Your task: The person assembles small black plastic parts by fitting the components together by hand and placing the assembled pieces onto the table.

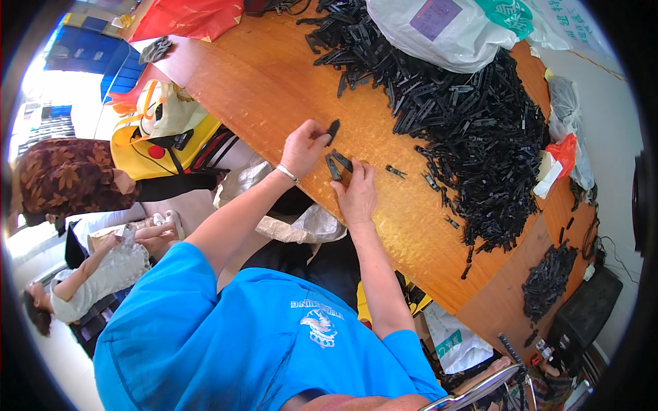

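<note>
Blue short-sleeved shirt [226, 335], worn by the person, with a pale chest print: lower centre of the frame.

Left hand [301, 149], centre — grasping one small black piece [333, 130] between thumb and fingertips; pale band [288, 174] at the wrist.

Right hand [357, 201], just right of centre — fingers curved, fingertips at two dark narrow pieces [333, 168], which lie in a V between the hands; whether they are pinched or merely touched, one cannot tell.

Desk [260, 89], orange-brown wood, running from upper left to lower right.

Loose dark clips [395, 171], few, right of the right hand.

Large heap of black pieces [466, 130], upper right; smaller black heap [548, 282], lower right.

White plastic bag [401, 27], top right, against the large heap. Red bag [192, 19], top left, on the desk.

Open pale sack [319, 226], below the desk edge, near the forearms.

Yellow bag [130, 147], left. Two other people, far left: one in a brown patterned garment [68, 175], one in a white top [106, 277].
</note>
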Demonstrator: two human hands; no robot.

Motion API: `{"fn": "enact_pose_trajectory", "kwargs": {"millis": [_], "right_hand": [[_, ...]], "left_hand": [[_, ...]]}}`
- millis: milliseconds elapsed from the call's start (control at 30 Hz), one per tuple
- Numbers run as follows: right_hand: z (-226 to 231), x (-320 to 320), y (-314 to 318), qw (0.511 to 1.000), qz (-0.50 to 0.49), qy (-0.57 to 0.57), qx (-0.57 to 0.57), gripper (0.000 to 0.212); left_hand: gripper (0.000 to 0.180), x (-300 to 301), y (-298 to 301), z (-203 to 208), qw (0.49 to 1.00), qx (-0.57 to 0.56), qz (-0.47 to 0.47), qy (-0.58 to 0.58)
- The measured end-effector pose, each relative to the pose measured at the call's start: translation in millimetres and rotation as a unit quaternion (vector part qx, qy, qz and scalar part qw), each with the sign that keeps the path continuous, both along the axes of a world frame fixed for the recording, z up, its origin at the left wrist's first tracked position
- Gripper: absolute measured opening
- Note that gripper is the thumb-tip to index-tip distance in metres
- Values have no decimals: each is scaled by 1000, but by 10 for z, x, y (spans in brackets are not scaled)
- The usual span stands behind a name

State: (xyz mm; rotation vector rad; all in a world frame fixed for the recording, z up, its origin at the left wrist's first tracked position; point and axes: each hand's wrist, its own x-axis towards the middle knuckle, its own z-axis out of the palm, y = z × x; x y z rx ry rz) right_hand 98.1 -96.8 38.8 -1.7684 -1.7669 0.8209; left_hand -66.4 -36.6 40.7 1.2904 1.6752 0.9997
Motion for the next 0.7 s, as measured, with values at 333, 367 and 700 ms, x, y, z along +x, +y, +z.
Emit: {"fn": "enact_pose_trajectory", "kwargs": {"millis": [333,367,700], "right_hand": [[-261,-127,120,997,-7,71,19,34],[-259,61,89,997,-35,25,71,31],[-366,923,129,988,-130,-74,42,22]], "left_hand": [[9,128,-282,11,981,-92,-32,-166],[9,184,-308,5,976,-120,-45,-173],[10,718,-261,-158,955,-226,-167,-90]]}}
